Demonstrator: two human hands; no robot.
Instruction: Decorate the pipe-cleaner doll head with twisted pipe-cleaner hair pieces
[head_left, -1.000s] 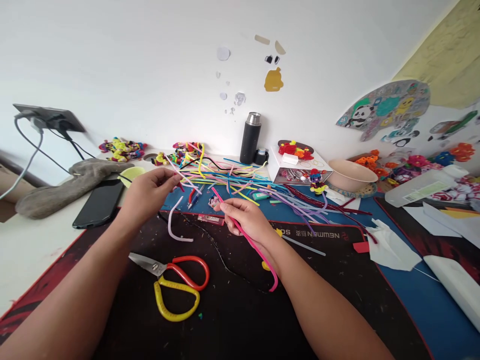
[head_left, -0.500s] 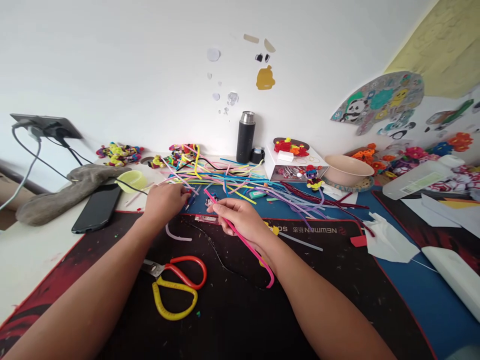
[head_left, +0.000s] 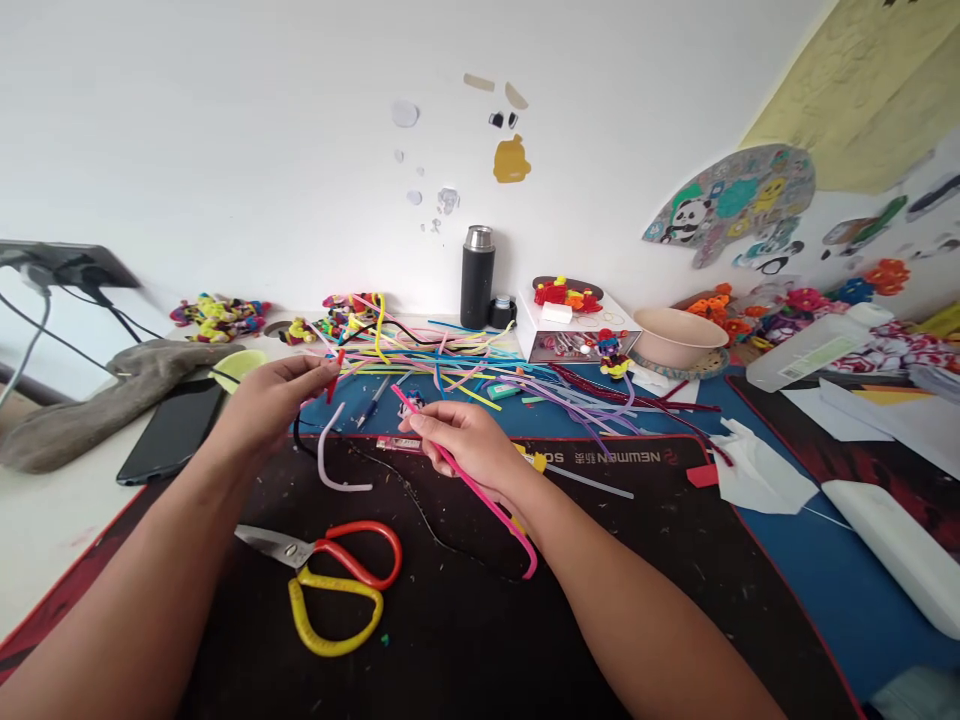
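My left hand [head_left: 274, 395] pinches a short red piece [head_left: 335, 377], which looks like pipe cleaner, above the far edge of the black mat. My right hand [head_left: 469, 445] is closed round a long pink pipe cleaner [head_left: 491, 505], whose bent lower end hangs beside my wrist. A curved pale purple pipe cleaner [head_left: 324, 465] lies between the hands. Nearer to me are scissors [head_left: 337, 570] with one red and one yellow handle, blades partly spread. Behind the hands lies a heap of coloured pipe cleaners [head_left: 450, 350]. Yellow pieces are partly hidden by my right wrist.
At the wall stand a black thermos [head_left: 478, 280] and a white box [head_left: 577, 335]. A beige bowl [head_left: 686, 338] is to the right, near a crumpled tissue [head_left: 765, 475]. A phone [head_left: 169, 435] and a grey branch-like object [head_left: 97, 405] lie at the left.
My left hand has lifted away from the table, moving left, and the red piece now shows in its fingers. My right hand still holds the pink pipe cleaner. The view has shifted slightly.
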